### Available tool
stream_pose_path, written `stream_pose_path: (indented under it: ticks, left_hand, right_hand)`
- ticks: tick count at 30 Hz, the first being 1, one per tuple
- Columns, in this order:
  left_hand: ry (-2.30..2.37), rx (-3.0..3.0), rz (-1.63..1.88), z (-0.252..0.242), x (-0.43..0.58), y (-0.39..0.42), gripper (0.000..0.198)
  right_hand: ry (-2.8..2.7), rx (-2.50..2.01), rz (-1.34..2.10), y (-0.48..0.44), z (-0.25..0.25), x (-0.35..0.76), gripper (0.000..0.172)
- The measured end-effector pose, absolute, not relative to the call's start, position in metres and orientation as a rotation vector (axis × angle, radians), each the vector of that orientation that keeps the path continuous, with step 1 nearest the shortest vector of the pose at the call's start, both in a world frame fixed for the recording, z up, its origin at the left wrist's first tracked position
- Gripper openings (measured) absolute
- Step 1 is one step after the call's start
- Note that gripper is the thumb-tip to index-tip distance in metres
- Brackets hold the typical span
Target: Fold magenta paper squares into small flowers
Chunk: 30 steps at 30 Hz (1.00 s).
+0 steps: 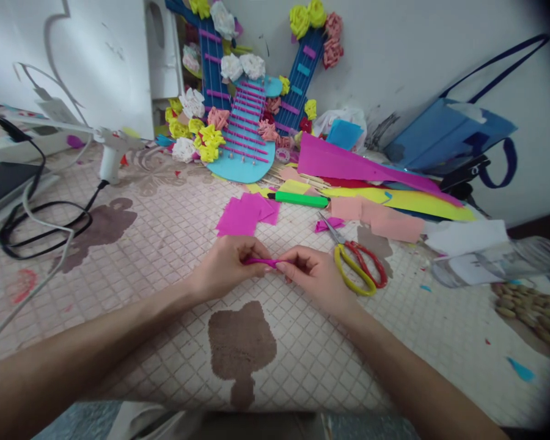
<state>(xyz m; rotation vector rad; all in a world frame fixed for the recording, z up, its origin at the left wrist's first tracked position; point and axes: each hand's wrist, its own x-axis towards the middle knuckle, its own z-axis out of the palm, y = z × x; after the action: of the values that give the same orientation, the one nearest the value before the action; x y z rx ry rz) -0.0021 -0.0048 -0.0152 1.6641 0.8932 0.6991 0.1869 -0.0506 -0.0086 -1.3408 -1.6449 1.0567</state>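
My left hand and my right hand meet over the table, fingers closed. Between their fingertips they pinch a narrow rolled strip of magenta paper. Just beyond my left hand lie several flat magenta paper pieces, partly overlapping. A small folded magenta piece rests past my right hand. Beside that hand are scissors with one yellow and one red handle loop, blades slightly apart and pointing away from me. A green marker-like stick lies behind the paper pieces.
Paper-flower-decorated blue guitar shapes lean at the wall. Coloured sheets spread at the back right, near a blue bag. A clear bottle and peanut-like nuts sit right. A white glue gun and cables stand left.
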Motion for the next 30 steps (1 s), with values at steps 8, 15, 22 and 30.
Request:
stream_pose_path:
  ticks: [8,15,22,30]
  left_hand:
    - [0.801,1.331,0.532,-0.019,-0.016,0.006,0.024]
    - [0.854,1.766,0.66,-0.011,-0.008,0.002,0.015]
    - [0.932,1.854,0.698,-0.011,-0.005,-0.001,0.018]
    - [0.921,1.84,0.63,-0.017,-0.011,0.003,0.019]
  right_hand:
    - [-1.609,-1.334,1.087,-0.047,-0.014,0.195,0.011]
    - [-1.65,-1.342,1.048,-0.047,-0.013,0.194,0.01]
    - [-1.548,-1.303,1.166,-0.047,-0.015,0.191,0.014]
    - [-1.549,-1.282,1.234,-0.046,-0.016,0.196,0.012]
